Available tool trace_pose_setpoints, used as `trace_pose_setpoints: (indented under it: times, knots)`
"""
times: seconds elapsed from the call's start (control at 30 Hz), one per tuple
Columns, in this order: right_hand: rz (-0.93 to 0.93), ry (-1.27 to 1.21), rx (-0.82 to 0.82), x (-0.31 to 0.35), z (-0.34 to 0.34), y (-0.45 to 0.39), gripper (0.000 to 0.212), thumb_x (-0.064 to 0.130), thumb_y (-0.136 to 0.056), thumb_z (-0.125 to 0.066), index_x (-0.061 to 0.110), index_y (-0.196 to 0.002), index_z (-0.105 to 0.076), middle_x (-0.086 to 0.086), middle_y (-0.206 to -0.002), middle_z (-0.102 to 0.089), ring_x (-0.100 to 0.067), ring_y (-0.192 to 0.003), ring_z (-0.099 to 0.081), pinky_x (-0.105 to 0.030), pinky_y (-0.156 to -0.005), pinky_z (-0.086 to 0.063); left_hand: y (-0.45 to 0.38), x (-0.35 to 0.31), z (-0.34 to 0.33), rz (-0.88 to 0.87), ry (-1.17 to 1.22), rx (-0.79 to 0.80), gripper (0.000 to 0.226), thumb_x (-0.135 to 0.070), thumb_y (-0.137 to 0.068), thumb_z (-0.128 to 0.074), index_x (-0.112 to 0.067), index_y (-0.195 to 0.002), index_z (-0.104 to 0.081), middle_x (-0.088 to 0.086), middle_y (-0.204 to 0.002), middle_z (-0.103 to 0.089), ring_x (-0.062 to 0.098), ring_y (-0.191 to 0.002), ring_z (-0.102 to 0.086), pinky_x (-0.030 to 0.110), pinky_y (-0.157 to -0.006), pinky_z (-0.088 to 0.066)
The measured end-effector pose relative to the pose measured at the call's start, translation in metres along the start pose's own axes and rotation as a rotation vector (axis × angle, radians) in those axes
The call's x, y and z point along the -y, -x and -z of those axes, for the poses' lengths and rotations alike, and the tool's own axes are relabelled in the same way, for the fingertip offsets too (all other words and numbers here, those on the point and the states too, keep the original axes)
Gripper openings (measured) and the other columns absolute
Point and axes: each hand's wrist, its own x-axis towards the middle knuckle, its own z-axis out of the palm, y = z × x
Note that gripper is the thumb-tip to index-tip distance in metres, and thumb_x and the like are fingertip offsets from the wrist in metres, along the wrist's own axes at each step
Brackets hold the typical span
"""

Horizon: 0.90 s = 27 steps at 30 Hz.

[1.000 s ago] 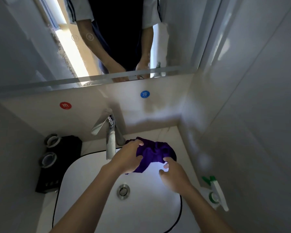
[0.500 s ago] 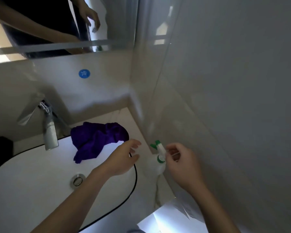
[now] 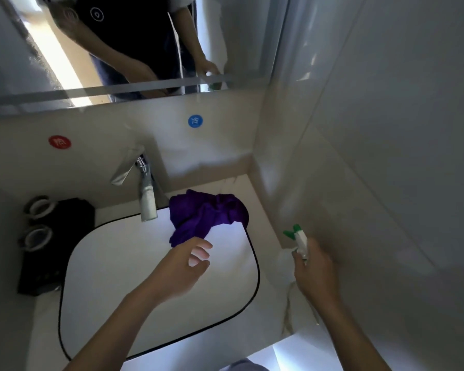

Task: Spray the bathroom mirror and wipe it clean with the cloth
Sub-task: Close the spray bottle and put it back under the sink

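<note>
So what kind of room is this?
A small bathroom, most likely: a white sink with a chrome tap, a mirror on the wall above, and red and blue water stickers.

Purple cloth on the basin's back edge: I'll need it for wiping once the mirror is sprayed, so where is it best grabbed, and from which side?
Take the purple cloth by the loose flap hanging into the sink, coming from the front with the open left hand. That flap points toward the hand and lies clear of the faucet. The right hand is on the spray bottle.
</note>
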Motion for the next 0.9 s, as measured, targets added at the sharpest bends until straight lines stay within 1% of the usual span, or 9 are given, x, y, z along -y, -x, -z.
trace_pose_setpoints:
  times: [0.1, 0.2, 0.3, 0.4, 0.5, 0.57, 0.7, 0.83, 0.9]
  knots:
    - [0.016, -0.022, 0.013, 0.001, 0.003, 0.007, 0.019, 0.021, -0.1, -0.06, 0.011, -0.115, -0.062, -0.015, -0.093, -0.069, -0.037, -0.084, -0.062, -0.04, -0.068, -0.048, 0.011, 0.0, -0.002, 0.019, -0.007, 0.03, 0.024, -0.018, -0.097, -0.061, -0.039, -0.109, -0.062, -0.01, -0.11, -0.067, 0.003, -0.098, -0.065, 0.023, -0.084, -0.056]
    - [0.072, -0.055, 0.01, 0.01, 0.02, 0.021, 0.008, 0.025, -0.101, -0.058, 0.02, -0.107, -0.06, -0.006, -0.087, -0.067, -0.027, -0.077, -0.061, -0.04, -0.067, -0.052, 0.016, -0.006, -0.01, 0.003, -0.056, 0.062, 0.017, -0.035, -0.091, -0.06, -0.044, -0.105, -0.063, -0.018, -0.105, -0.069, -0.003, -0.095, -0.065, 0.033, -0.096, -0.054]
    - [0.175, -0.144, -0.096, 0.031, 0.048, 0.031, 0.01, 0.023, -0.098, -0.064, 0.023, -0.107, -0.066, 0.004, -0.084, -0.066, -0.025, -0.078, -0.063, -0.039, -0.068, -0.051, 0.016, -0.023, -0.016, -0.046, -0.047, 0.066, 0.014, -0.036, -0.092, -0.061, -0.044, -0.104, -0.065, -0.019, -0.103, -0.068, -0.005, -0.092, -0.065, 0.032, -0.093, -0.056]
    - [0.306, -0.319, -0.195, 0.067, 0.075, 0.046, 0.02, 0.023, -0.095, -0.069, 0.034, -0.113, -0.07, 0.016, -0.091, -0.067, -0.011, -0.085, -0.063, -0.029, -0.071, -0.048, 0.014, -0.042, -0.016, -0.139, -0.002, 0.077, 0.02, -0.021, -0.098, -0.062, -0.04, -0.105, -0.065, -0.014, -0.104, -0.068, -0.003, -0.091, -0.064, 0.022, -0.084, -0.056]
    - [0.451, -0.487, -0.207, 0.107, 0.086, 0.066, 0.027, 0.017, -0.091, -0.075, 0.039, -0.107, -0.071, 0.014, -0.097, -0.07, -0.004, -0.089, -0.064, -0.014, -0.073, -0.047, 0.019, -0.053, -0.003, -0.178, 0.078, 0.051, 0.021, -0.017, -0.099, -0.063, -0.037, -0.105, -0.066, -0.008, -0.106, -0.069, 0.007, -0.096, -0.066, 0.019, -0.081, -0.054]
    - [0.466, -0.607, -0.141, 0.129, 0.081, 0.076, 0.027, 0.015, -0.088, -0.077, 0.037, -0.102, -0.073, 0.012, -0.095, -0.072, -0.004, -0.087, -0.066, -0.011, -0.071, -0.047, 0.029, -0.049, 0.011, -0.171, 0.144, 0.002, 0.022, -0.013, -0.098, -0.063, -0.034, -0.104, -0.068, -0.005, -0.105, -0.071, 0.013, -0.095, -0.068, 0.024, -0.082, -0.056]
    - [0.433, -0.759, 0.135, 0.163, 0.044, 0.089, 0.019, 0.017, -0.089, -0.076, 0.035, -0.083, -0.076, 0.0, -0.075, -0.071, -0.006, -0.066, -0.062, -0.026, -0.06, -0.049, 0.07, -0.015, 0.054, -0.136, 0.275, -0.193, 0.027, 0.003, -0.095, -0.06, -0.022, -0.099, -0.071, 0.002, -0.095, -0.075, 0.02, -0.087, -0.071, 0.029, -0.081, -0.056]
    - [0.463, -0.709, 0.384, 0.2, -0.006, 0.115, 0.018, 0.014, -0.092, -0.074, 0.024, -0.077, -0.073, -0.002, -0.068, -0.069, -0.004, -0.059, -0.057, -0.016, -0.057, -0.044, 0.119, 0.027, 0.09, -0.103, 0.394, -0.388, 0.021, -0.002, -0.086, -0.061, -0.017, -0.098, -0.071, -0.001, -0.087, -0.076, 0.013, -0.077, -0.072, 0.019, -0.072, -0.051]
    - [0.461, -0.717, 0.502, 0.217, -0.028, 0.132, 0.014, 0.016, -0.092, -0.073, 0.017, -0.078, -0.072, -0.007, -0.069, -0.069, -0.005, -0.058, -0.056, -0.016, -0.055, -0.043, 0.141, 0.039, 0.101, -0.094, 0.436, -0.47, 0.023, 0.001, -0.085, -0.059, -0.015, -0.099, -0.07, 0.001, -0.086, -0.076, 0.013, -0.076, -0.07, 0.019, -0.071, -0.05]
